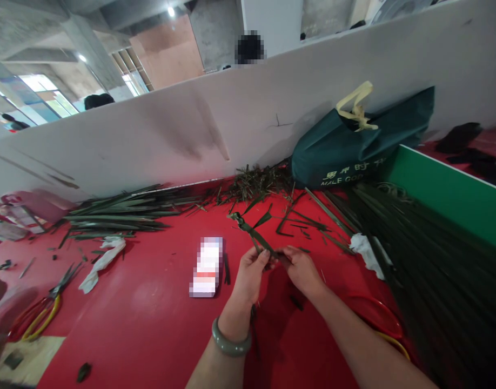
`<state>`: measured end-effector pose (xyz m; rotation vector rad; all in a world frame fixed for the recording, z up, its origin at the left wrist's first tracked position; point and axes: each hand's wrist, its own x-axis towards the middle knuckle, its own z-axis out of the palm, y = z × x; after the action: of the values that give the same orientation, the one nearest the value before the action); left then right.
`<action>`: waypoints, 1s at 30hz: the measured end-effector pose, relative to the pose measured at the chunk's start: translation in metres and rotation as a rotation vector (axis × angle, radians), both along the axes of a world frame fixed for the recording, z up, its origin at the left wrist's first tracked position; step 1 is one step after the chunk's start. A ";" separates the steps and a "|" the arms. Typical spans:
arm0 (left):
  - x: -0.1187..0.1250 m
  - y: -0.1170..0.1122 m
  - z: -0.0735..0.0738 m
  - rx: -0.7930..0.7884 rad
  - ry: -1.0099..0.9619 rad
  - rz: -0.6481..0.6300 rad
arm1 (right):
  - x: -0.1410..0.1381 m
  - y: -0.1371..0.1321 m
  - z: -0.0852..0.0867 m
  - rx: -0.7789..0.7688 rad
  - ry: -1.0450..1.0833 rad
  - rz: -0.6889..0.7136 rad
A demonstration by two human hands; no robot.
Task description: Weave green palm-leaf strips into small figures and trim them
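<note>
My left hand (250, 275) and my right hand (301, 270) meet above the red table (151, 313), both pinching a woven strip of green leaf (250, 231). The strip runs up and to the left from my fingers and ends in a small knot. A grey-green bangle (230, 341) circles my left wrist. Just left of my left hand lies a blurred white packet (207, 266).
A pile of long green leaves (122, 213) lies at the back left, and a bigger sheaf (434, 270) on the right. A dark green bag (353, 146) leans on the white partition (171, 135). Scissors with yellow handles (49, 302) and crumpled white tissue (102, 262) lie left.
</note>
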<state>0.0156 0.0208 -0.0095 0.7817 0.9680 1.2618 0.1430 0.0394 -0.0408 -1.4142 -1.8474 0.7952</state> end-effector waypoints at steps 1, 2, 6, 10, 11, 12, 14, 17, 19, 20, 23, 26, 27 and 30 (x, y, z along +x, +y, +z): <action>0.000 0.000 0.000 -0.004 0.006 0.000 | 0.000 0.000 0.000 -0.005 0.001 -0.001; -0.001 0.000 0.000 -0.005 0.013 0.002 | 0.001 0.000 0.001 -0.007 0.002 -0.001; -0.002 0.000 -0.001 -0.005 0.014 -0.014 | 0.001 0.000 0.001 -0.001 0.013 0.003; -0.003 0.000 -0.002 -0.004 -0.008 -0.063 | 0.002 0.000 -0.001 -0.011 0.019 0.009; -0.003 0.000 -0.001 -0.002 -0.014 -0.076 | 0.002 0.000 -0.001 -0.018 0.013 0.004; -0.003 0.000 -0.001 -0.001 -0.019 -0.086 | 0.002 0.001 -0.001 -0.025 0.007 -0.003; -0.002 0.000 0.001 -0.005 -0.018 -0.088 | 0.003 0.001 0.000 -0.036 -0.004 -0.018; -0.001 -0.001 0.004 -0.012 0.011 -0.071 | 0.003 0.001 0.002 -0.027 -0.012 -0.034; 0.000 -0.001 0.006 -0.008 0.009 -0.085 | 0.004 0.000 0.003 -0.002 -0.016 -0.027; 0.001 -0.002 0.007 -0.004 -0.006 -0.095 | 0.004 0.000 0.003 0.012 -0.017 -0.022; 0.002 -0.003 0.009 0.006 -0.057 -0.104 | 0.004 0.000 0.003 0.033 -0.015 -0.011; 0.002 -0.003 0.009 -0.001 -0.072 -0.082 | 0.002 -0.001 0.002 0.021 -0.016 0.013; 0.002 -0.003 0.009 -0.003 -0.072 -0.074 | 0.002 -0.002 0.002 0.013 -0.014 0.027; 0.001 -0.002 0.008 -0.009 -0.064 -0.046 | -0.001 -0.004 0.005 0.001 -0.012 0.075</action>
<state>0.0168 0.0191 -0.0011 0.7484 0.8984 1.2345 0.1421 0.0353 -0.0360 -1.3590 -1.9192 0.8247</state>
